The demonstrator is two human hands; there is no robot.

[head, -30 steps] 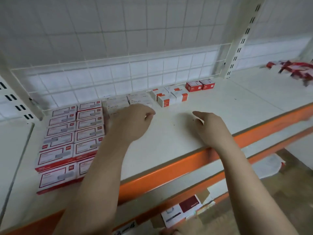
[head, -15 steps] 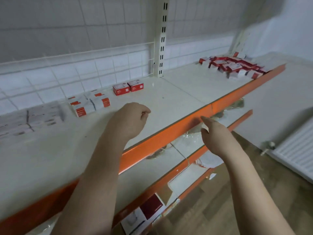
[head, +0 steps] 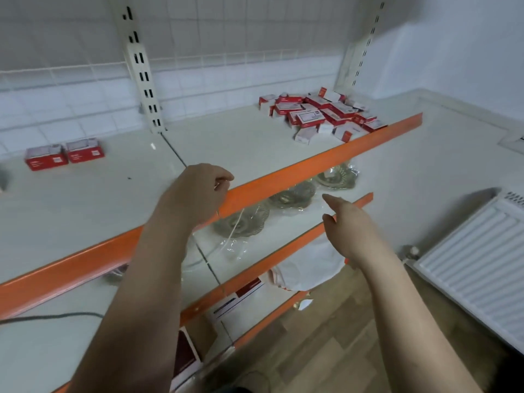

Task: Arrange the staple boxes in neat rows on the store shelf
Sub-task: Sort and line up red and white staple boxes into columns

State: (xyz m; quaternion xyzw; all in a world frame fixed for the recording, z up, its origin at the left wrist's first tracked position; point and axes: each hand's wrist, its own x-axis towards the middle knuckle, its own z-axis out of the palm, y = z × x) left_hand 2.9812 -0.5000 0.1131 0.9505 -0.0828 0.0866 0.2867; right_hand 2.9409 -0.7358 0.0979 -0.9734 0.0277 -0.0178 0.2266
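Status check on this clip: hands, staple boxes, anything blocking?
Left hand loosely curled, empty; right hand open, empty. Loose pile of boxes at far right of shelf, untouched. Two red boxes at back left. Nothing blocking.

Print on red-and-white staple boxes (head: 320, 114) on shelf (head: 85, 205) was too blurred to read; label on lower carton (head: 241, 296) likewise illegible.
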